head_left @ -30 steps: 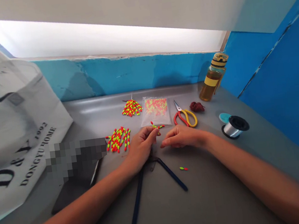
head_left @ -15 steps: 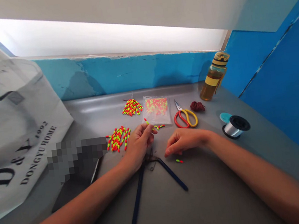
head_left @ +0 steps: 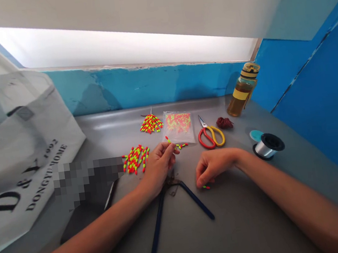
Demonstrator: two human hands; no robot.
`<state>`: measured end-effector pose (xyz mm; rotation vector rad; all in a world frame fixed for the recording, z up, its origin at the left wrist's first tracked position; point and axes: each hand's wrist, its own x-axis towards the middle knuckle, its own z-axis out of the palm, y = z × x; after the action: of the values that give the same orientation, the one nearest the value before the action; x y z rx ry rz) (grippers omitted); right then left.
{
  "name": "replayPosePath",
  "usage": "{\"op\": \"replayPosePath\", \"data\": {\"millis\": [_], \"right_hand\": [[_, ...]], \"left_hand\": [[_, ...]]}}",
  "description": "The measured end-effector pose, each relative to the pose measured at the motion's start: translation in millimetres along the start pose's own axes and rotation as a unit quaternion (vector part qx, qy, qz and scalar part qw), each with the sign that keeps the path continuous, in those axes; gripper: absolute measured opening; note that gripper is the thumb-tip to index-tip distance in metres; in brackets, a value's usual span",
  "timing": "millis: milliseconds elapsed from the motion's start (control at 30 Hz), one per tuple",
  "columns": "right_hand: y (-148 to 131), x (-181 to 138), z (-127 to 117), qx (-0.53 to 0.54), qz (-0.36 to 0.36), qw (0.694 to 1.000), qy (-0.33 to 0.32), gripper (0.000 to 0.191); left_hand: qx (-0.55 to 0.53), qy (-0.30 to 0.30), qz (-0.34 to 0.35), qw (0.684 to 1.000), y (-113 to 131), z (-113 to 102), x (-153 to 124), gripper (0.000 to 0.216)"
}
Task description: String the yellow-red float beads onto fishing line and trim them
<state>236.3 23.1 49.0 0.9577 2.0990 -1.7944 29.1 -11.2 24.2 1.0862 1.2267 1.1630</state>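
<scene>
Left hand [head_left: 159,169] pinching red-yellow bead [head_left: 168,140] above tabletop [head_left: 245,219]; right hand [head_left: 215,166] curled, fingertips [head_left: 201,183] at loose bead [head_left: 206,187], grip unclear; bag [head_left: 178,127], scissors [head_left: 211,137] toward far edge.

Glossy beads [head_left: 135,159], perhaps plastic, clear plastic bag [head_left: 178,128], smooth tabletop [head_left: 110,127], matt cloth tote [head_left: 31,159]

Between the left hand [head_left: 158,169], pinching a float [head_left: 168,141], and the right hand [head_left: 214,167], a passable gap over the grey tabletop [head_left: 186,165]. Straight ahead of the pinch, a see-through bag of beads [head_left: 177,125] in the way; to its left, a heap of red-and-yellow floats [head_left: 135,159]. Just below the left hand, a dark-blue V-shaped tool [head_left: 196,201]. Beyond the right hand, scissors [head_left: 210,138] ahead and a spool of clear line [head_left: 267,147] off to the side, with room to pass between.
</scene>
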Motion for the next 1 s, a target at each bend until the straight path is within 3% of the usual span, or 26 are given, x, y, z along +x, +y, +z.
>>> {"op": "replayPosePath", "data": {"millis": [200,400,533,833,1000], "right_hand": [[1.6,-1.3,1.6,0.031,0.001,1.0,-0.004,0.036],[2.9,9.8,8.0,0.181,-0.043,0.968,0.17,0.045],[-0.6,15.9,11.6,0.203,-0.079,0.939,0.267,0.04],[1.2,19.9,16.8,0.28,-0.115,0.925,0.23,0.034],[3.2,20.6,14.1,0.261,-0.112,0.936,0.207,0.032]], "left_hand": [[0.029,-0.011,0.013,0.999,2.3,0.1,-2.9,0.035],[0.079,-0.06,0.067,0.993,-2.5,-3.9,-2.3,0.029],[0.082,-0.066,0.079,0.991,-3.6,-5.4,-1.6,0.026],[0.102,-0.082,0.1,0.986,-1.7,-5.6,-1.0,0.028],[0.103,-0.079,0.097,0.987,-3.7,-6.3,0.9,0.026]]}}
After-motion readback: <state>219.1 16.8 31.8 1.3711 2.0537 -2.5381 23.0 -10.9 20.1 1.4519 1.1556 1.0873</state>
